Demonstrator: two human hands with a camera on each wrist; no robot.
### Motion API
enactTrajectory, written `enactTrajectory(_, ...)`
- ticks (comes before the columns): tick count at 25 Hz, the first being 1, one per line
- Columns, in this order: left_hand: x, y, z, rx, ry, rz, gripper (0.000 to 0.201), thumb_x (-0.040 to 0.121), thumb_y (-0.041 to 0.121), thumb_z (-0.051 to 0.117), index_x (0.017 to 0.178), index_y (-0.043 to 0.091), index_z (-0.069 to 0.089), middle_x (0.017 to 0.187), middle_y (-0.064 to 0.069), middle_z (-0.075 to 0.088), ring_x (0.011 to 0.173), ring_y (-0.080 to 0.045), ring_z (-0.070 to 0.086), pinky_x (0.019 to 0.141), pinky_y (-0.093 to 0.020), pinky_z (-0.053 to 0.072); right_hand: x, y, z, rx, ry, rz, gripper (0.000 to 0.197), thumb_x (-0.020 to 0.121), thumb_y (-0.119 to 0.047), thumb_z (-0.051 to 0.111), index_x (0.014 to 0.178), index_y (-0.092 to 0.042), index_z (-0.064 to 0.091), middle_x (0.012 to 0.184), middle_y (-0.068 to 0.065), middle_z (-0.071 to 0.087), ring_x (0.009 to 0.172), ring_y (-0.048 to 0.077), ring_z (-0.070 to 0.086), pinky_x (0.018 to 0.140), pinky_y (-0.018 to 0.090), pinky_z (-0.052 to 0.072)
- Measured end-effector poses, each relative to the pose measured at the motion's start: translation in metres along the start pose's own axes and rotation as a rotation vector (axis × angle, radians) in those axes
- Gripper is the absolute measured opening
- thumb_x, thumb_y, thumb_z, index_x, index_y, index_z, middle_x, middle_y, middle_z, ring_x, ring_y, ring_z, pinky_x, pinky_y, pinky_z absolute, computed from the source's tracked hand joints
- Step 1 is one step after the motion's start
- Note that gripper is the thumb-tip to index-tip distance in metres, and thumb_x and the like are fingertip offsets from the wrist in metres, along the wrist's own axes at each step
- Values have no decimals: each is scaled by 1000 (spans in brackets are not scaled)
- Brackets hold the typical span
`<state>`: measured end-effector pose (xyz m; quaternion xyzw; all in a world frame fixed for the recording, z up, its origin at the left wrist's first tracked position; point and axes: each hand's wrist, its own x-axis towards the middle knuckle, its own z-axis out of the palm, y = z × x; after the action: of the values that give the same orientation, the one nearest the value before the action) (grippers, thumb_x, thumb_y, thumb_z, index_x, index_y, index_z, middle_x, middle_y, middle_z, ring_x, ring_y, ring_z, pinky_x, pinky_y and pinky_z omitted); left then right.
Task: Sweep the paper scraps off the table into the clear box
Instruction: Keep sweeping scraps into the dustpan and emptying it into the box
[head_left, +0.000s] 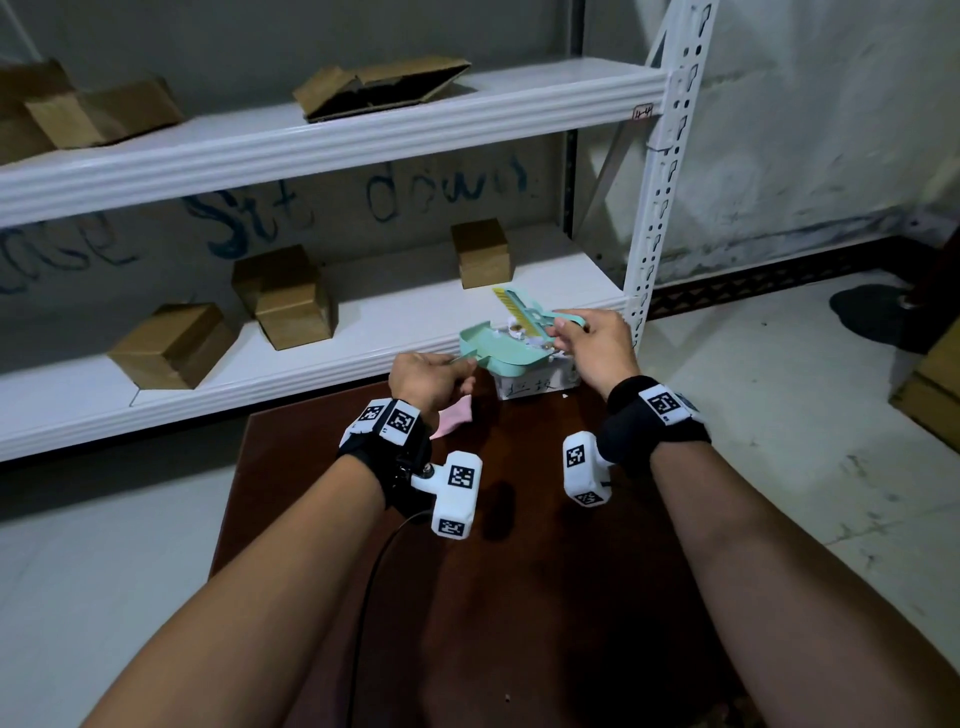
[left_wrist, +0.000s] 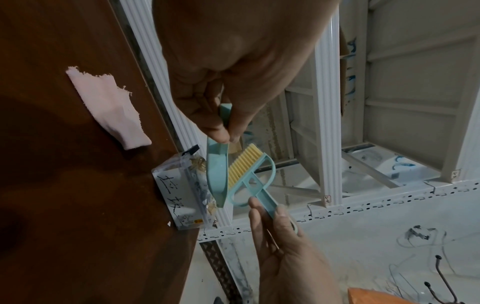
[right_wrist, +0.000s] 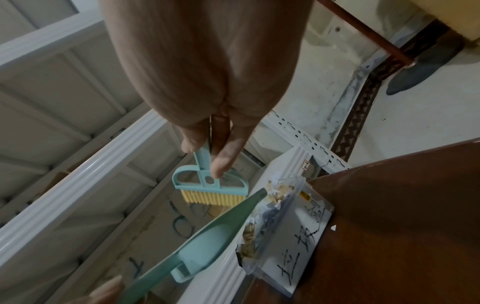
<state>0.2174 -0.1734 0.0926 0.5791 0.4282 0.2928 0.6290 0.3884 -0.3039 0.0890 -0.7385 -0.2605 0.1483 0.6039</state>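
Note:
My left hand (head_left: 434, 376) pinches the handle of a mint-green dustpan (head_left: 493, 351), held tilted over the clear box (head_left: 537, 382) at the far edge of the brown table (head_left: 467, 597). Paper scraps (head_left: 519, 332) lie in the pan, and several more fill the box (right_wrist: 262, 218). My right hand (head_left: 592, 343) grips the handle of a small mint brush (head_left: 524, 309) with yellow bristles (left_wrist: 242, 164), raised just above the dustpan (left_wrist: 217, 174). The box (left_wrist: 179, 193) bears handwritten black characters. One tiny white scrap (right_wrist: 333, 227) lies on the table beside the box.
A pink cloth (head_left: 452, 418) lies on the table left of the box. Behind stands a white metal shelf (head_left: 332, 135) with several cardboard boxes (head_left: 174, 345). Pale floor (head_left: 779, 415) surrounds the table; a table leg and a dark shoe (right_wrist: 426, 67) show at right.

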Motion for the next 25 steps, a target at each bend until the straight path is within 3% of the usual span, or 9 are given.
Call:
enactTrajectory(3, 0, -5, -6, 28, 14, -7, 12, 78, 2, 82, 73, -2, 72, 56, -12, 64, 38, -14, 54, 44, -20, 47, -5, -7, -9, 120, 40, -5, 19, 100, -19, 62, 105, -10, 78, 92, 5, 79, 76, 15, 69, 80, 38, 61)
enactTrajectory(8, -5, -8, -5, -1, 4, -14, 10, 80, 4, 81, 80, -3, 74, 52, -9, 64, 37, -11, 53, 45, -20, 49, -12, -15, -2, 355, -109, 37, 26, 105, -9, 54, 123, 7, 65, 102, 16, 77, 84, 16, 70, 86, 24, 61)
enactTrajectory(12, -6, -6, -2, -38, -13, -32, 10, 82, 2, 79, 84, -5, 72, 54, -11, 63, 37, -11, 53, 46, -20, 50, -17, -11, 16, 309, -177, 52, 27, 105, -4, 53, 124, 12, 64, 111, 26, 73, 81, 10, 70, 85, 18, 59)
enactTrajectory(14, -6, -5, -1, -48, -21, -30, 10, 83, 0, 78, 83, -6, 71, 53, -11, 62, 35, -10, 53, 42, -18, 48, -14, -3, 18, 228, -118, 35, 24, 103, -5, 57, 117, 10, 69, 110, 25, 74, 84, 15, 69, 91, 28, 60)
enactTrajectory(16, -5, -5, -1, -49, -20, -28, 9, 83, 0, 77, 82, -6, 70, 49, -9, 62, 34, -10, 52, 41, -17, 47, -9, 4, 16, 160, -41, 20, 20, 99, -9, 63, 108, 3, 76, 105, 19, 77, 90, 21, 70, 100, 45, 56)
enactTrajectory(17, -4, -5, -3, -45, -14, -29, 9, 83, 0, 77, 82, -6, 70, 48, -8, 62, 34, -10, 52, 40, -17, 47, -7, 7, 14, 159, -17, 24, 18, 98, -11, 64, 105, -1, 78, 101, 14, 78, 89, 21, 70, 101, 47, 56)
enactTrajectory(19, -1, -7, -5, -45, 1, -36, 11, 82, 0, 78, 84, -7, 70, 50, -9, 63, 35, -10, 52, 40, -17, 46, -6, 7, 7, 210, -2, 48, 17, 101, -15, 61, 103, -9, 77, 94, 10, 78, 79, 18, 67, 94, 45, 59)
enactTrajectory(21, 2, -9, -6, -49, 5, -39, 12, 82, 2, 79, 83, -7, 71, 52, -10, 62, 35, -10, 52, 40, -17, 44, -3, 3, -1, 257, 5, 40, 22, 104, -20, 59, 98, -8, 76, 89, 10, 78, 71, 19, 60, 76, 42, 57)
enactTrajectory(25, 1, -9, -5, -68, 3, -40, 14, 81, 4, 80, 85, -6, 72, 53, -9, 62, 35, -10, 52, 40, -17, 45, 4, -3, -16, 334, -15, 42, 22, 106, -15, 54, 95, -1, 66, 77, 8, 78, 62, 16, 51, 56, 19, 49)
